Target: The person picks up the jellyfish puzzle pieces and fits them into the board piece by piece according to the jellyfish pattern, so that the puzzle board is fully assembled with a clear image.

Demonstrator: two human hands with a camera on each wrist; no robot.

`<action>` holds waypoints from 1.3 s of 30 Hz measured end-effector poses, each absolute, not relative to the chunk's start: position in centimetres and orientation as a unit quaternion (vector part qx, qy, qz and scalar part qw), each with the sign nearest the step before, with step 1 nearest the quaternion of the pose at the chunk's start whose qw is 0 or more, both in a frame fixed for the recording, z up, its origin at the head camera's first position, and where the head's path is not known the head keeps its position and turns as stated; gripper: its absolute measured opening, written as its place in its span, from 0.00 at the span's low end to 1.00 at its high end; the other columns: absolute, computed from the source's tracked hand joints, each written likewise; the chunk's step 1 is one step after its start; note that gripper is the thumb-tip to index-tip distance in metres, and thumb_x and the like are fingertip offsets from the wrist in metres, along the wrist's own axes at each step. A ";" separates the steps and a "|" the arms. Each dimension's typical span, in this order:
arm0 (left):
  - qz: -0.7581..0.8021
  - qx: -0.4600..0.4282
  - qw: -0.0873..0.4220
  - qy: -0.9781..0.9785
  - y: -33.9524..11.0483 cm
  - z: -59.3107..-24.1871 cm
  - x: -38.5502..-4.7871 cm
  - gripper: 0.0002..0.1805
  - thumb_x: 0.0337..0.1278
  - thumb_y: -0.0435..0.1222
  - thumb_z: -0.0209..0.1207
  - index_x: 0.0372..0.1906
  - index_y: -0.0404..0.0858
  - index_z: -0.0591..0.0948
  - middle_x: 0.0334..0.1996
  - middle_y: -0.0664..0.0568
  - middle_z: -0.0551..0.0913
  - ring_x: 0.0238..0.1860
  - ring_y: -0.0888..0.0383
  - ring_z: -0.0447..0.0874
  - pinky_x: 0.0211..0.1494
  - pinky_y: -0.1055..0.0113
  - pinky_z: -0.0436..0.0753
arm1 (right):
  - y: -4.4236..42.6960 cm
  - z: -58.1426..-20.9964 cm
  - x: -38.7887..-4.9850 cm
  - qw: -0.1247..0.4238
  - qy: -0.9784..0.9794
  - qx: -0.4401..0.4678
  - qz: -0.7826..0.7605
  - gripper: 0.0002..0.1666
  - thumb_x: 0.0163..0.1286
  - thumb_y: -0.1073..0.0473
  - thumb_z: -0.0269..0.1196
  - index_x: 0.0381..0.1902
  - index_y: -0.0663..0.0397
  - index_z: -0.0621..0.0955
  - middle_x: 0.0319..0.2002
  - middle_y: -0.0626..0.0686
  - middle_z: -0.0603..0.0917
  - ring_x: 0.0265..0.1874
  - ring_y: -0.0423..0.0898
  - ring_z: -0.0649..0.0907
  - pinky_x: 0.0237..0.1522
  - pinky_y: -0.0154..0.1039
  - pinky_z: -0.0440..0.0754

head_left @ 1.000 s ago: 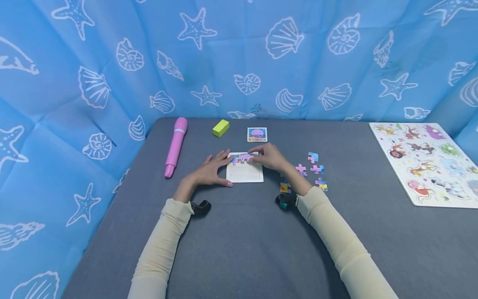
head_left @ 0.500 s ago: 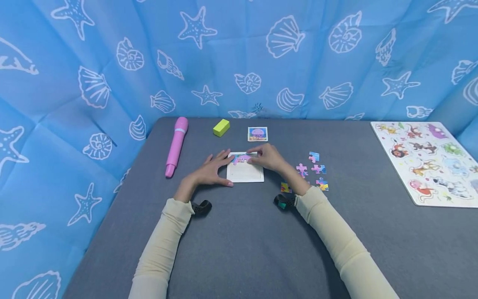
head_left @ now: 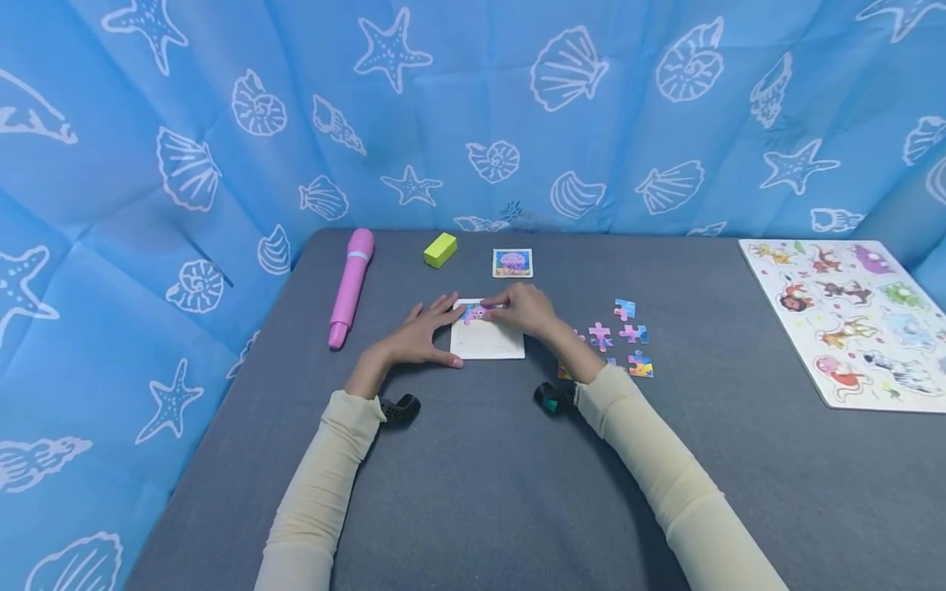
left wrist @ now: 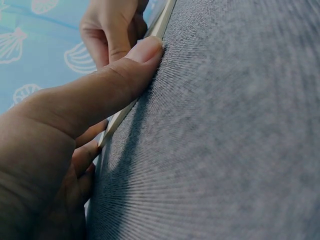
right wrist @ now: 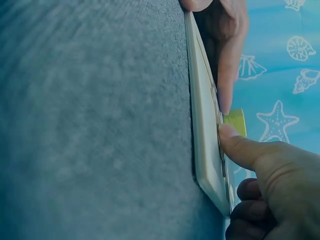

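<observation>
A small white puzzle tray (head_left: 488, 343) lies on the dark grey table, with pink and blue jigsaw pieces (head_left: 471, 313) along its far edge. My left hand (head_left: 417, 338) spreads at the tray's left side, thumb near the front corner and fingers at the far corner. In the left wrist view its thumb (left wrist: 142, 52) touches the tray's edge. My right hand (head_left: 526, 312) reaches over the far right part of the tray, thumb and forefinger at a puzzle piece. The right wrist view has that thumb (right wrist: 235, 140) on the pieces and the other fingers curled; the forefinger is mostly hidden.
Loose jigsaw pieces (head_left: 600, 336) lie right of the tray, some behind my right forearm. Behind it are a jellyfish picture card (head_left: 512, 263) and a yellow-green block (head_left: 440, 250). A pink toy microphone (head_left: 351, 287) lies left, an animal board (head_left: 850, 324) far right.
My right hand has shifted slightly left over the tray and now covers more of the pieces at its far edge. The left hand keeps its place at the tray's left side.
</observation>
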State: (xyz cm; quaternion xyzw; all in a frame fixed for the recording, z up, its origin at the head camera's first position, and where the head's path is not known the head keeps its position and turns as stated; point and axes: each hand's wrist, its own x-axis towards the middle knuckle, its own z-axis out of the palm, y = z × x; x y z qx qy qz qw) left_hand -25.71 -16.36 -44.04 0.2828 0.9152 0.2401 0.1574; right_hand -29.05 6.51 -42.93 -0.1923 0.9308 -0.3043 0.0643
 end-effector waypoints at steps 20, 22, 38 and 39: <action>0.245 0.288 0.164 0.911 -15.3 -43.7 -26.0 0.54 0.42 0.56 0.65 0.72 0.49 0.49 0.74 0.50 0.38 0.74 0.51 0.33 0.72 0.46 0.33 | 13.5 -41.7 -28.5 0.046 0.921 -0.174 -0.345 0.20 0.60 0.52 0.64 0.50 0.52 0.81 0.12 0.47 0.60 0.12 0.40 0.59 0.16 0.34 0.60; 0.249 0.286 0.163 0.911 -15.2 -43.5 -26.0 0.54 0.41 0.56 0.66 0.72 0.51 0.50 0.74 0.49 0.38 0.74 0.51 0.34 0.72 0.45 0.33 | 16.0 -41.4 -28.3 0.040 0.924 -0.161 -0.344 0.21 0.61 0.52 0.64 0.51 0.54 0.81 0.15 0.48 0.61 0.14 0.40 0.61 0.18 0.34 0.62; 0.246 0.304 0.161 0.906 -14.6 -43.7 -26.1 0.52 0.40 0.54 0.67 0.72 0.51 0.53 0.74 0.47 0.41 0.74 0.48 0.34 0.72 0.46 0.32 | 27.6 -42.5 -26.3 -0.002 0.943 -0.093 -0.320 0.24 0.59 0.54 0.66 0.49 0.63 0.80 0.27 0.57 0.72 0.26 0.46 0.65 0.28 0.38 0.62; 0.247 0.305 0.162 0.905 -14.6 -43.7 -26.1 0.52 0.40 0.54 0.67 0.72 0.51 0.52 0.74 0.47 0.40 0.74 0.48 0.33 0.72 0.45 0.32 | 27.6 -42.5 -26.2 0.002 0.944 -0.095 -0.316 0.24 0.59 0.54 0.65 0.50 0.63 0.80 0.27 0.58 0.72 0.26 0.47 0.65 0.28 0.39 0.62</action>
